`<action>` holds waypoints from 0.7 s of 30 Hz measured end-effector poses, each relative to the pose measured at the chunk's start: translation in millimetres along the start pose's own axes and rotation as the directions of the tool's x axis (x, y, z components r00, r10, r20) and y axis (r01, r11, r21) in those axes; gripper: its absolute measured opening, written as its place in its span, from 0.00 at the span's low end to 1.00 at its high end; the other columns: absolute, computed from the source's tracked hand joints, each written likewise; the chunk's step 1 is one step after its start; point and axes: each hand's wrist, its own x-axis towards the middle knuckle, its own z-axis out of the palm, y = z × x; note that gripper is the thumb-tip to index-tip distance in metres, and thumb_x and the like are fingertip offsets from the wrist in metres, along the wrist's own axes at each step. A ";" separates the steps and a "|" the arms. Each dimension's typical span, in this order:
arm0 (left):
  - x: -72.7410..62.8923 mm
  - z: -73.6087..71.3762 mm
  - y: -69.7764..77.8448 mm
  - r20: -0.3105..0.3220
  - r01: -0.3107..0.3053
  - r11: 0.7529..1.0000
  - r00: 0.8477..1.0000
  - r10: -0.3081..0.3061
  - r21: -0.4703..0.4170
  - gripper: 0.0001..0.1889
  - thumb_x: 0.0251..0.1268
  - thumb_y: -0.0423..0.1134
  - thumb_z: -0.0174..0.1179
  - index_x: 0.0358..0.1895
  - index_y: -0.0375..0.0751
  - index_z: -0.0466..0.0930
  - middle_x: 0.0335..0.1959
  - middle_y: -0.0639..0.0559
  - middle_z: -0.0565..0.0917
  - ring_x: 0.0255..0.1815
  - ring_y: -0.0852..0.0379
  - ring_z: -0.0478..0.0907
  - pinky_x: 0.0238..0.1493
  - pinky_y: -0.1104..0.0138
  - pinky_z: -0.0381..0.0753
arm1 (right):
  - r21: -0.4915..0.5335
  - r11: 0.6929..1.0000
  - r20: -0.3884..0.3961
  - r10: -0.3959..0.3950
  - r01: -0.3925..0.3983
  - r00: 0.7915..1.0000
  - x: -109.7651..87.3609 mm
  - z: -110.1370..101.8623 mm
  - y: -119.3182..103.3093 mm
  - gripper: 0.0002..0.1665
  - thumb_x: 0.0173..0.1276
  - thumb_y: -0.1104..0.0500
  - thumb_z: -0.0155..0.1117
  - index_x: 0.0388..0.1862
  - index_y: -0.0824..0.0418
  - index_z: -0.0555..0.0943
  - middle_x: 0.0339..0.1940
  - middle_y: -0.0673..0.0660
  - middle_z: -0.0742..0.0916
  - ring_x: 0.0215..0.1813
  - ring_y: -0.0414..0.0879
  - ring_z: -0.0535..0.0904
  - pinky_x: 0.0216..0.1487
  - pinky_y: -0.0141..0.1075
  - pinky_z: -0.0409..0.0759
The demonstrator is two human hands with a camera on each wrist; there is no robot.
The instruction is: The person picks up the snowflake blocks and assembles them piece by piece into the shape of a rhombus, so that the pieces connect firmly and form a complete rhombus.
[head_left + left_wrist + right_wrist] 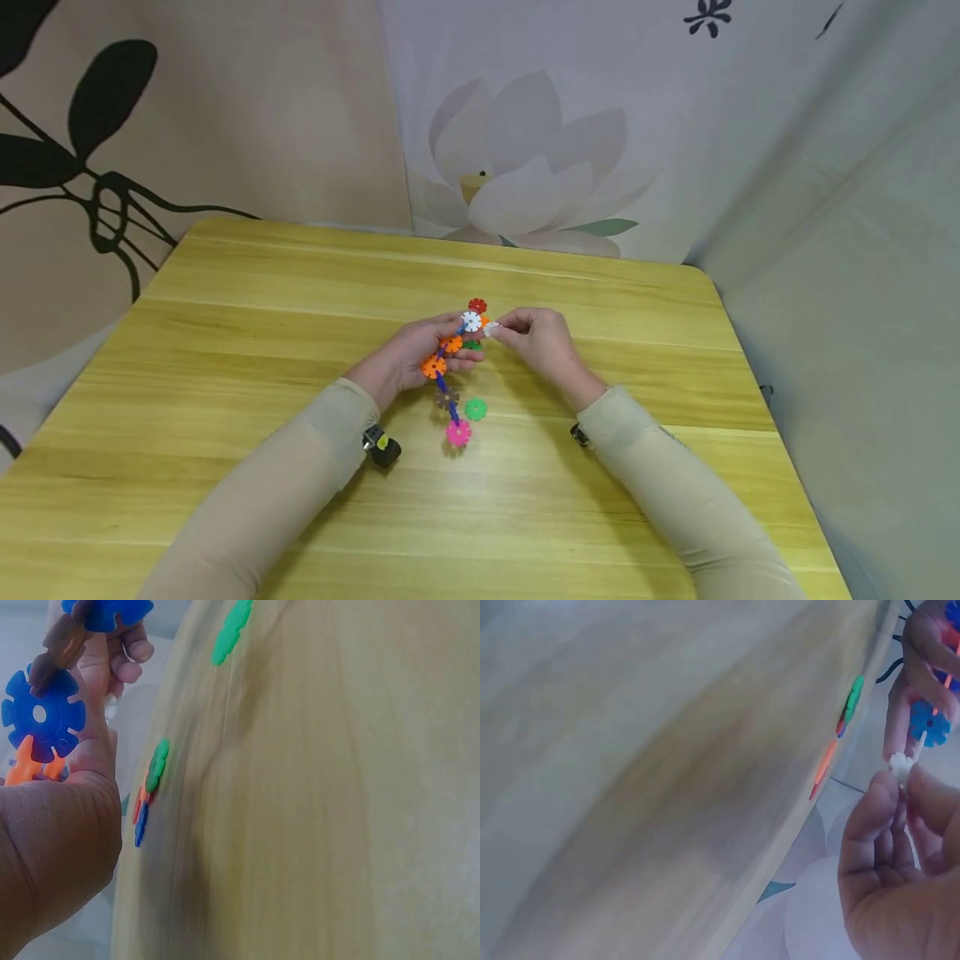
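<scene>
Fingers (pixel 874 806) of the right hand (pixel 543 343) pinch a white disc (pixel 901 769) beside the disc chain (pixel 434 367) our left hand (pixel 414 354) grips above the table (pixel 300 283) — we judge crooked pushing could pop joints loose.

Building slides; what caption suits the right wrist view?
Right hand pinches a white notched plastic disc near a blue notched plastic disc.

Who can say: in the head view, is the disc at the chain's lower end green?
No, the chain ends there in a pink disc, with a green disc nearby.
</scene>
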 end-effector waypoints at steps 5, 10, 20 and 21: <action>-1.9 -1.7 1.0 0.016 -0.002 1.000 1.000 0.002 -0.005 0.29 0.91 0.44 0.44 0.87 0.51 0.54 0.79 0.39 0.73 0.46 0.52 0.92 0.49 0.66 0.93 | -0.054 0.998 -0.033 -0.028 0.026 0.999 1.3 2.1 1.0 0.09 0.74 0.54 0.75 0.44 0.59 0.93 0.39 0.55 0.94 0.36 0.44 0.85 0.36 0.34 0.84; -3.4 -0.1 1.3 -0.001 0.004 1.000 1.000 -0.004 -0.005 0.29 0.90 0.43 0.46 0.87 0.48 0.56 0.79 0.38 0.73 0.46 0.51 0.93 0.52 0.63 0.93 | -0.142 0.987 -0.047 -0.084 0.076 0.995 2.6 4.1 -0.1 0.10 0.74 0.53 0.74 0.44 0.59 0.93 0.40 0.55 0.95 0.39 0.46 0.88 0.40 0.36 0.88; -6.4 1.5 3.5 0.011 0.008 1.000 1.000 -0.008 -0.009 0.29 0.91 0.43 0.45 0.87 0.44 0.54 0.80 0.35 0.71 0.44 0.51 0.93 0.49 0.64 0.93 | -0.166 0.974 -0.084 -0.173 0.158 0.981 1.3 6.3 -5.1 0.09 0.73 0.55 0.75 0.42 0.60 0.93 0.38 0.57 0.95 0.33 0.44 0.87 0.33 0.31 0.84; -6.7 1.2 3.6 0.017 0.007 1.000 1.000 -0.007 -0.008 0.29 0.91 0.43 0.44 0.87 0.44 0.53 0.80 0.35 0.71 0.44 0.51 0.93 0.49 0.64 0.93 | -0.166 0.973 -0.086 -0.178 0.162 0.980 1.1 6.1 -5.5 0.09 0.73 0.55 0.75 0.42 0.60 0.93 0.37 0.56 0.95 0.32 0.44 0.86 0.32 0.30 0.83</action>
